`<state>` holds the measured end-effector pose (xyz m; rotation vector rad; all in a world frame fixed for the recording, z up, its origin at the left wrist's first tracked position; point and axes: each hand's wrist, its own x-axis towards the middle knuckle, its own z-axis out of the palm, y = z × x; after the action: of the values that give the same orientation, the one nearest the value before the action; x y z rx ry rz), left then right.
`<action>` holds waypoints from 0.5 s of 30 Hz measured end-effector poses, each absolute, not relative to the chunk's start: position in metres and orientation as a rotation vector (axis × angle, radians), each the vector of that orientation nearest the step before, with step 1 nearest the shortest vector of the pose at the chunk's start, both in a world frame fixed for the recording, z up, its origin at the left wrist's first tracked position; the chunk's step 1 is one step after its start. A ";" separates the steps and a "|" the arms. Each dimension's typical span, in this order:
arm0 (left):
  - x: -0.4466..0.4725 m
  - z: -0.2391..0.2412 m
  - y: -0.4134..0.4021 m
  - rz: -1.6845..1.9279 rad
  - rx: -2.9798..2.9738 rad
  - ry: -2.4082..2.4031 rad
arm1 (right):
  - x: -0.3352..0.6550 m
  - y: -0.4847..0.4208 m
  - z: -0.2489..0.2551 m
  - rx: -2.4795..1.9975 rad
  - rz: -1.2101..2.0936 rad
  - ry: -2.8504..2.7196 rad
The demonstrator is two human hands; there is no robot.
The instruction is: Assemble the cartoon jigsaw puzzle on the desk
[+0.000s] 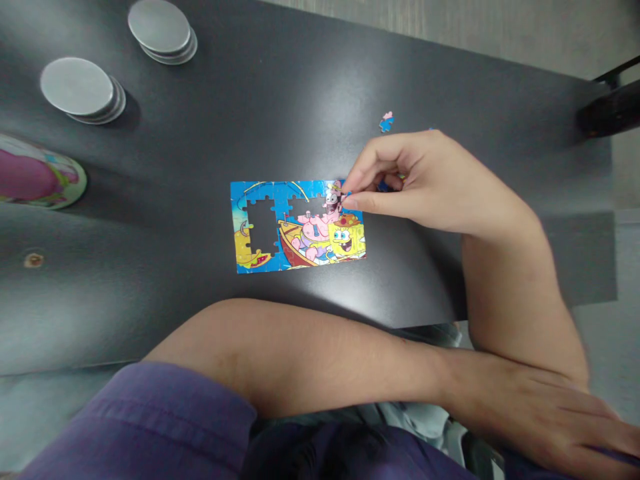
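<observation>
A nearly rectangular cartoon jigsaw puzzle (304, 247) lies on the dark table, with a tall gap at its left and a smaller one near the top middle. At its upper right, my right hand (400, 177) pinches a puzzle piece (344, 195) between thumb and index finger; the fingertips hide most of it. Blue bits of another piece show beneath my curled fingers. My left arm crosses in front of my body, and my left hand (545, 413) lies by my right elbow, fingers stretched out and partly cut off by the frame edge.
A loose blue-and-pink piece (386, 122) lies beyond my right hand, and another is mostly hidden behind the wrist. Two stacks of silver discs (77, 87) and a colourful cylindrical can (43, 172) stand at the left. The table's edge (425, 325) runs close to my body.
</observation>
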<state>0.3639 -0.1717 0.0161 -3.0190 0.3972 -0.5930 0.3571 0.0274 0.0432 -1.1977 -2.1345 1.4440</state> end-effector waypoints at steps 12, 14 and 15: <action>0.357 0.025 -0.158 -0.495 -3.141 0.531 | 0.358 0.033 0.030 -1.154 1.251 -2.282; 0.357 0.024 -0.162 -0.468 -3.107 0.480 | 0.358 0.035 0.029 -1.148 1.176 -2.323; 0.359 0.023 -0.164 -0.457 -3.097 0.456 | 0.358 0.035 0.028 -1.146 1.161 -2.326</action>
<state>0.3586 -0.1639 0.0234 -3.0972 0.4557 -0.4566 0.3583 0.0354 0.0283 -1.1463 -2.3256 1.1611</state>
